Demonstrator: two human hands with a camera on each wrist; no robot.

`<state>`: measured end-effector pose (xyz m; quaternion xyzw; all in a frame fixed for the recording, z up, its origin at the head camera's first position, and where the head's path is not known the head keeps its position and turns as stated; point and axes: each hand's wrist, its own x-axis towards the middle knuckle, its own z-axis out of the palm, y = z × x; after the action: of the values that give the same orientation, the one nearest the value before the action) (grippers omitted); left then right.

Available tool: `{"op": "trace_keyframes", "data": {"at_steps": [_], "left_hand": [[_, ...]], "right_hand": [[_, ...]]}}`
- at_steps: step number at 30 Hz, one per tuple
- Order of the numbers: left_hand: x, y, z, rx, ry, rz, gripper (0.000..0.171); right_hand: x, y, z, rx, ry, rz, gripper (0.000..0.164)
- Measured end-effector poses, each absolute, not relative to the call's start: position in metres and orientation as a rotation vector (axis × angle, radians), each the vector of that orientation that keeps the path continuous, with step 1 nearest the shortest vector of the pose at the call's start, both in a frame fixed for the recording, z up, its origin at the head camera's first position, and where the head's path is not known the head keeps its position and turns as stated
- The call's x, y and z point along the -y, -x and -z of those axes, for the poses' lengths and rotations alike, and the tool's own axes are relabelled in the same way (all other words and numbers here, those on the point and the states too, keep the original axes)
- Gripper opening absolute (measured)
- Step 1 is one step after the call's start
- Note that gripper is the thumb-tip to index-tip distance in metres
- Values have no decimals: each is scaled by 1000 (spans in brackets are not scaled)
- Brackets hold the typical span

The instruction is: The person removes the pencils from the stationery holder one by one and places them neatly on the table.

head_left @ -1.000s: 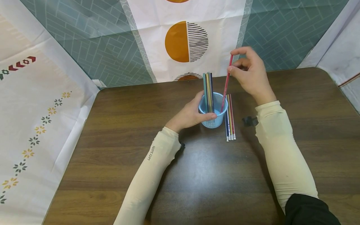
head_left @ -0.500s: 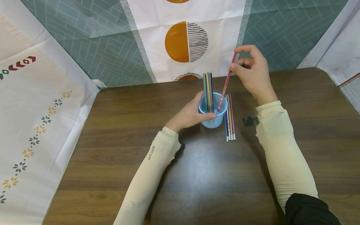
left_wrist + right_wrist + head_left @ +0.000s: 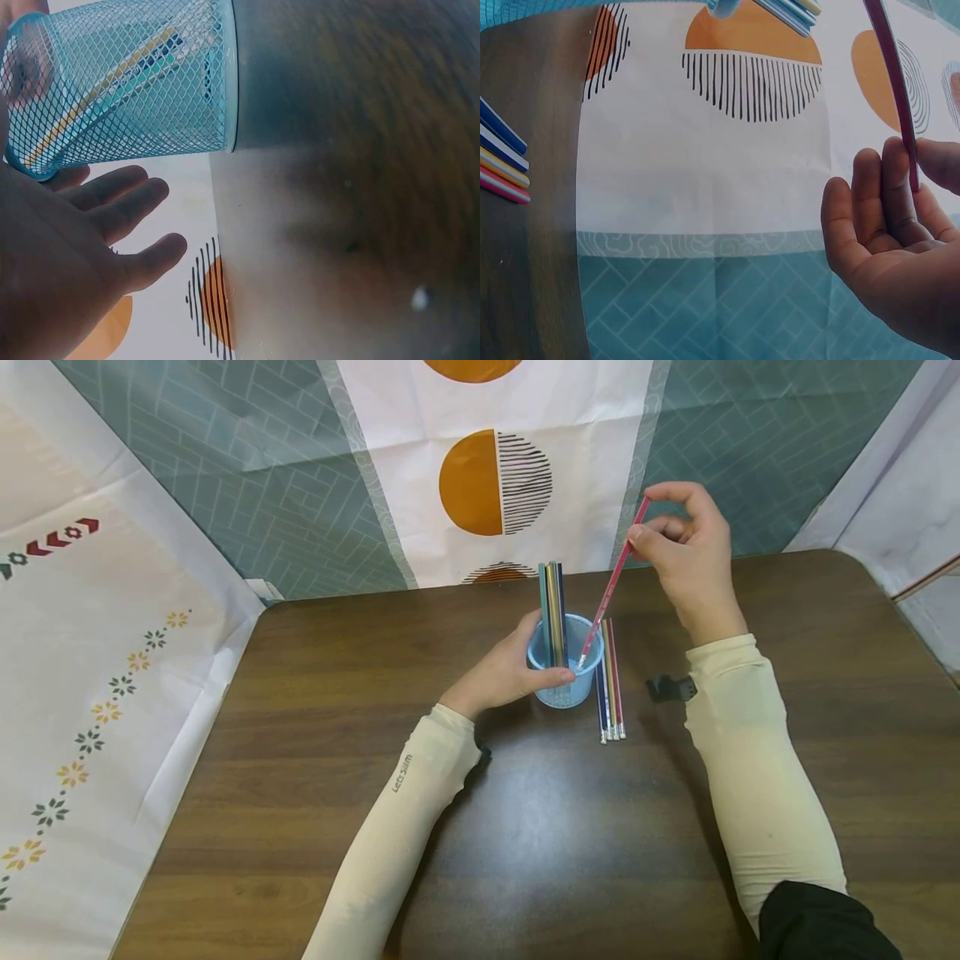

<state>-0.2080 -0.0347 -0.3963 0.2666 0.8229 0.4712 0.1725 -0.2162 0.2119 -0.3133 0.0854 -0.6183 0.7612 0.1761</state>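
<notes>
In the head view, my left hand [image 3: 510, 668] holds a light blue mesh pencil cup [image 3: 562, 697], its thumb at the near rim. The cup stands on the table with several pencils [image 3: 552, 610] upright at its left side. My right hand [image 3: 688, 547] pinches a red pencil [image 3: 617, 568] near its upper end. This pencil leans right, its eraser end down inside the cup's mouth. In the left wrist view, the fingers [image 3: 127, 199] spread beside the rim of the mesh cup [image 3: 142, 90]. The right wrist view has the red pencil [image 3: 895, 71] between thumb and fingers.
Several loose pencils [image 3: 612, 685] lie side by side on the brown wooden table [image 3: 525, 827], just right of the cup, eraser ends toward me. Behind the table's far edge hangs a patterned cloth [image 3: 405, 485]. A white cloth [image 3: 135, 677] hangs at the left.
My right hand has shifted a little right, so the red pencil leans further right and its lower end has moved left inside the cup. The left hand stays on the cup.
</notes>
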Motion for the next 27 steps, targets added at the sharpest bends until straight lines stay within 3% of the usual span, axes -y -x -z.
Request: {"op": "trace_keyframes", "data": {"at_steps": [19, 27], "left_hand": [[36, 204, 397, -2344, -770, -1329, 101], [37, 203, 397, -2356, -767, -1325, 101]], "right_hand": [[-227, 209, 309, 1942, -199, -2092, 33], [-232, 209, 315, 2352, -147, -1728, 35]]}}
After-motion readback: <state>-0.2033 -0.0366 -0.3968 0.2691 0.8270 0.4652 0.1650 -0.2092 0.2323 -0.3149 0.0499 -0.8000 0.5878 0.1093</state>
